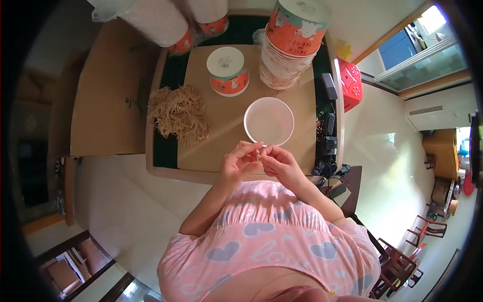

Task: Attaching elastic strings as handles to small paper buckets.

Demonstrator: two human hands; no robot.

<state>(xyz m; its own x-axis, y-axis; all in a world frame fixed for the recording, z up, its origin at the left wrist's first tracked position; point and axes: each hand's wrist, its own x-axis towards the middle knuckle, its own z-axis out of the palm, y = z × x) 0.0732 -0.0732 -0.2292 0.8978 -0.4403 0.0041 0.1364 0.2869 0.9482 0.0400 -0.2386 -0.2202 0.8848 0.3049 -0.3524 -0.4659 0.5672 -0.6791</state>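
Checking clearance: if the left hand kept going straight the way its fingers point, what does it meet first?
The left hand points up and right, fingertips meeting the right hand over a thin strand. Past that, likely the open white bowl; depth is unclear.

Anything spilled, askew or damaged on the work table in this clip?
Nothing is spilled or broken. The tall stack of paper bowls leans a little, but fisheye bending may explain that. The tan string bundle lies loose beside the open white bowl. Both hands pinch something small.

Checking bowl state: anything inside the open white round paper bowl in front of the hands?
The white round paper bowl looks empty: only its pale inner wall and bottom show. The brown cardboard sheet beneath it is covered there.
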